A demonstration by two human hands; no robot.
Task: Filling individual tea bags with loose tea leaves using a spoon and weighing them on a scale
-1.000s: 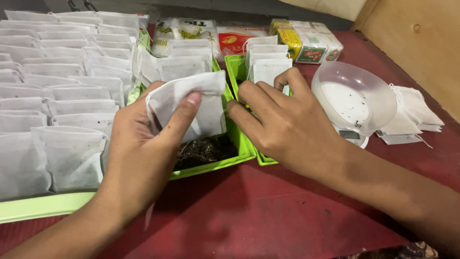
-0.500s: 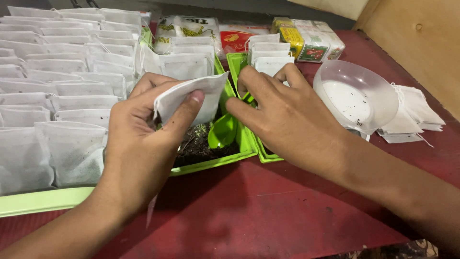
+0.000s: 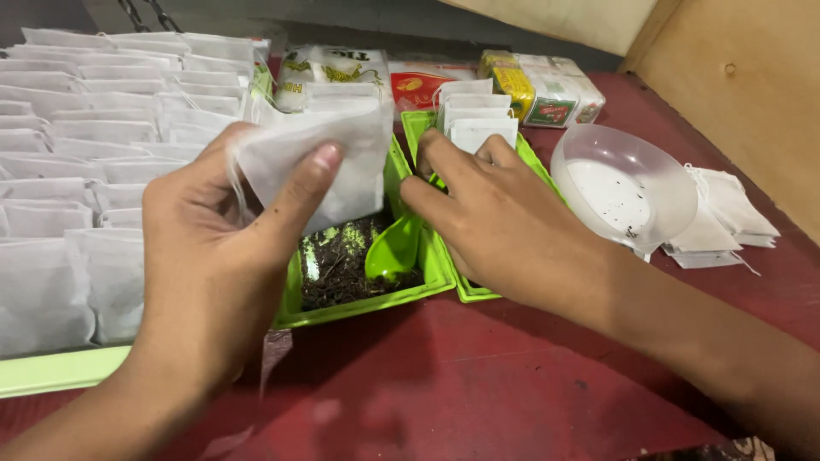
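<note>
White paper sachet (image 3: pixel 320 166) is pinched between thumb and fingers of the left hand (image 3: pixel 213 265), held just above the green tray (image 3: pixel 367 303) of dark loose tea. The right hand (image 3: pixel 504 226), fingers curled, grips the green scoop (image 3: pixel 395 248) resting in the tea. Filling looks to be the step; loading the scoop and opening the sachet's mouth seems called for.

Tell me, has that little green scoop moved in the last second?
Yes. The green scoop was hidden before; now the right hand has it showing in the green tray, resting on the dark tea leaves.
</note>
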